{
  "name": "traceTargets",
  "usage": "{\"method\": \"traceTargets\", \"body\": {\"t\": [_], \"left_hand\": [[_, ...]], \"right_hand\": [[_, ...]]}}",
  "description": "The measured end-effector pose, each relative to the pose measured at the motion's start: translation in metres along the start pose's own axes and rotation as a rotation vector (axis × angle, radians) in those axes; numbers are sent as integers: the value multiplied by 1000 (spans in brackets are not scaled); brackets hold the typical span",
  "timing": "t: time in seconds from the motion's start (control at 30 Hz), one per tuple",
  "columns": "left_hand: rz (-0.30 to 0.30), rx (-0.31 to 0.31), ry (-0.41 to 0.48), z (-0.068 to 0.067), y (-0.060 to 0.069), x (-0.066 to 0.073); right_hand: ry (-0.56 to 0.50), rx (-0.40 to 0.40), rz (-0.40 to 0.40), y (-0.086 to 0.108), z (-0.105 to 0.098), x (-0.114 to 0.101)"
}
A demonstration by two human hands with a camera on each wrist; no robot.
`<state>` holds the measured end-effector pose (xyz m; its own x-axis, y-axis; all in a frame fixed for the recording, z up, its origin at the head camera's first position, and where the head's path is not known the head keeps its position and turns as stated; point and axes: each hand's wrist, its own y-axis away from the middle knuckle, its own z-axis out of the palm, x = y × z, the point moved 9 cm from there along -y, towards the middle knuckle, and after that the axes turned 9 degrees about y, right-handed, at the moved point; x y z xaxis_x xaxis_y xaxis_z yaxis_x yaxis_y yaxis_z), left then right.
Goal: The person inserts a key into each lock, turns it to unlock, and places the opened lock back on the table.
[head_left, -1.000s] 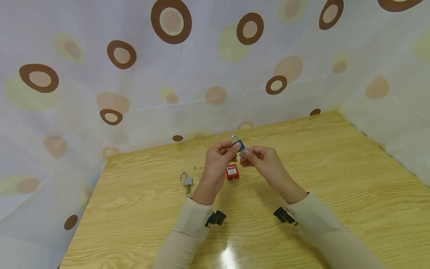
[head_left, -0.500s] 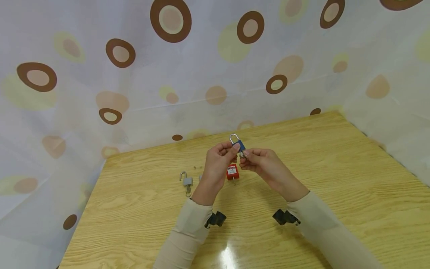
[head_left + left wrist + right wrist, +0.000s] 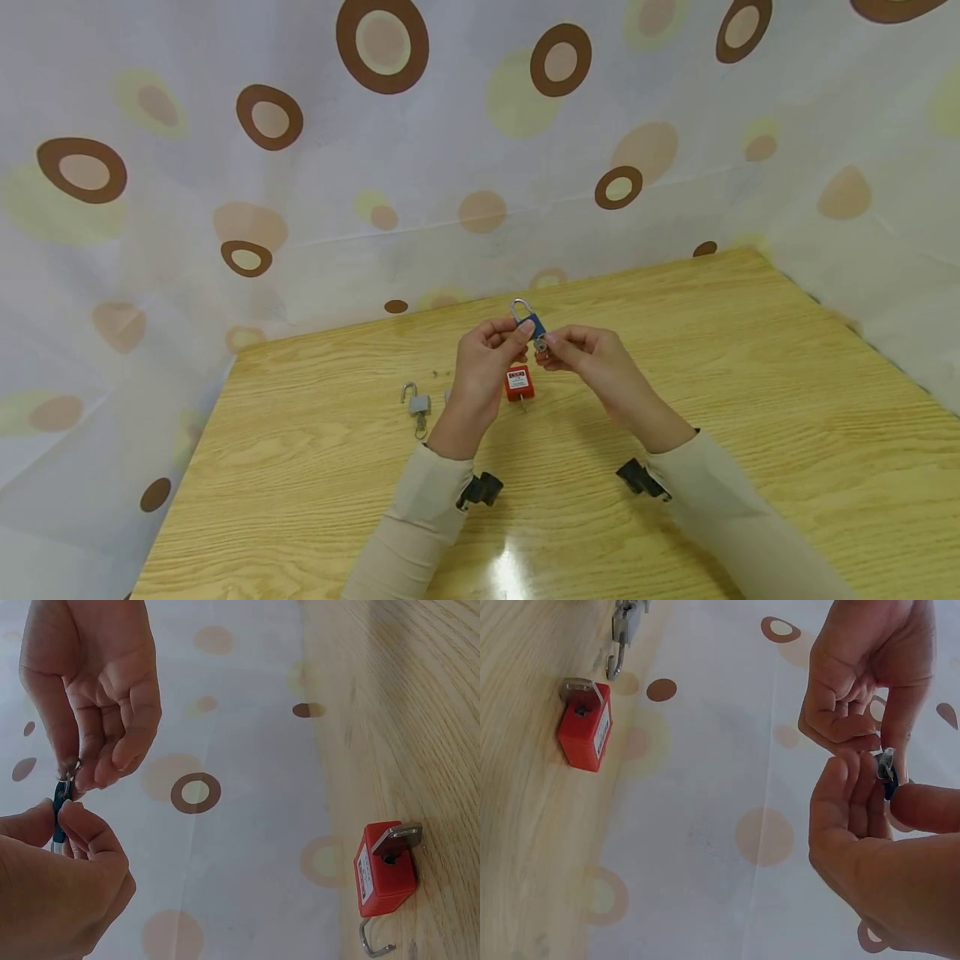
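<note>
Above the table, my left hand (image 3: pixel 482 367) pinches a small blue padlock (image 3: pixel 534 325) between thumb and fingers, its silver shackle pointing up. At the padlock's lower end, the thumb and fingers of my right hand (image 3: pixel 596 360) pinch a silver key (image 3: pixel 541 342). Fingers hide part of the key, and how far it sits in the lock cannot be told. In the left wrist view the blue padlock (image 3: pixel 61 806) appears edge-on between both hands. Below the hands, a red padlock (image 3: pixel 518 383) with a white label lies on the table, a key sticking out of it.
Left of my left wrist lies a grey padlock (image 3: pixel 419 405) with its shackle swung out and keys (image 3: pixel 421 425) attached. Another grey thing is mostly hidden behind that wrist. Tiny bits (image 3: pixel 435 374) lie farther back on the wooden table (image 3: pixel 300 483). A patterned curtain (image 3: pixel 450 150) rises behind.
My right hand tilts slightly and returns, turning at the key end of the blue padlock. More of the silver key shows now. My left hand stays nearly still.
</note>
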<state>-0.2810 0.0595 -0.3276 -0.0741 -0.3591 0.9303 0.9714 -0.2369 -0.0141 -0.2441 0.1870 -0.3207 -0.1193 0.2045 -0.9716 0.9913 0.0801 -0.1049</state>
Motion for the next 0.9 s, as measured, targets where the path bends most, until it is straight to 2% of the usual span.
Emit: {"method": "traceTargets", "body": {"t": [0.13, 0.3, 0.47, 0.6, 0.77, 0.9], "left_hand": [[29, -11, 27, 1, 0, 3], [39, -35, 42, 3, 1, 4], [36, -55, 50, 7, 4, 5], [31, -74, 51, 8, 5, 4], [3, -139, -3, 7, 4, 1], [-15, -220, 35, 1, -1, 4]], "right_hand": [[89, 30, -13, 0, -6, -6], [160, 46, -38, -2, -9, -12], [183, 87, 2, -4, -14, -9], [158, 87, 33, -5, -16, -4], [78, 25, 70, -6, -16, 4], [-82, -125, 105, -4, -8, 9]]}}
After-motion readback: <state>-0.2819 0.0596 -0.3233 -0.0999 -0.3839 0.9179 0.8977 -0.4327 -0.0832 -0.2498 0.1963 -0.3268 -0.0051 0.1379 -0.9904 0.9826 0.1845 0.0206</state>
